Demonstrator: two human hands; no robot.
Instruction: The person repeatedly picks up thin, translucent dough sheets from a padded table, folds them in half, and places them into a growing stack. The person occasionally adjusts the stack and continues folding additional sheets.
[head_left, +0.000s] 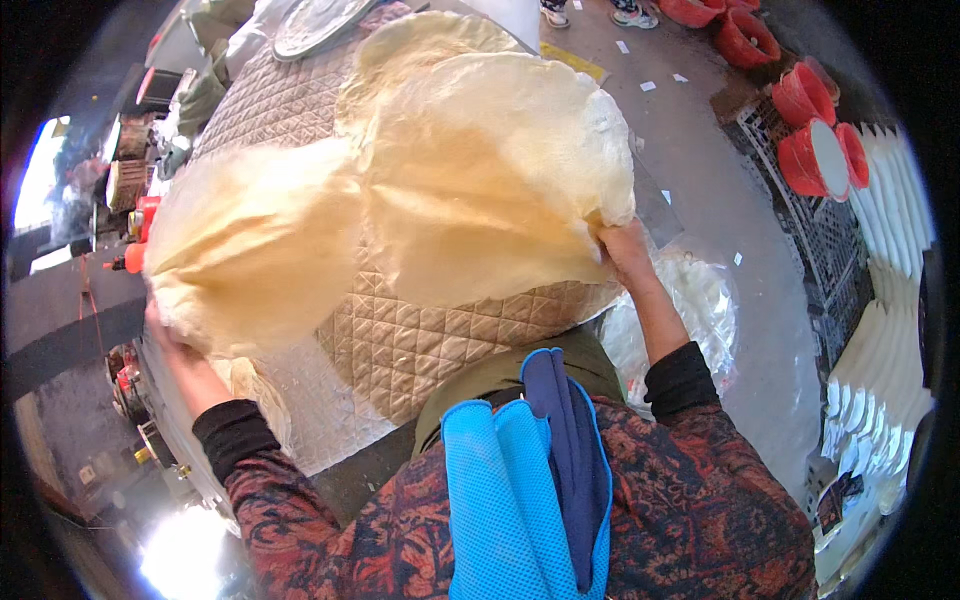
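Note:
Thin, pale yellow round sheets (480, 202), of a material I cannot settle, spread over a brown quilted cover (420, 337). My left hand (176, 349) grips the lower left edge of one sheet, its fingers partly hidden by it. At the right, my right hand (626, 247) pinches a bunched edge. The sheets overlap near the middle and reach to the far side of the cover. Another pale, crumpled sheet (259, 394) lies just right of my left forearm, by a translucent plastic layer (322, 420).
A round lid-like disc (319, 22) lies at the far edge. Red buckets (806, 161) and black plastic crates (806, 225) stand at the right, near stacked white folded material (892, 202). A clear plastic bag (697, 315) is beside my right forearm. Another person's shoes (634, 16) show at the top.

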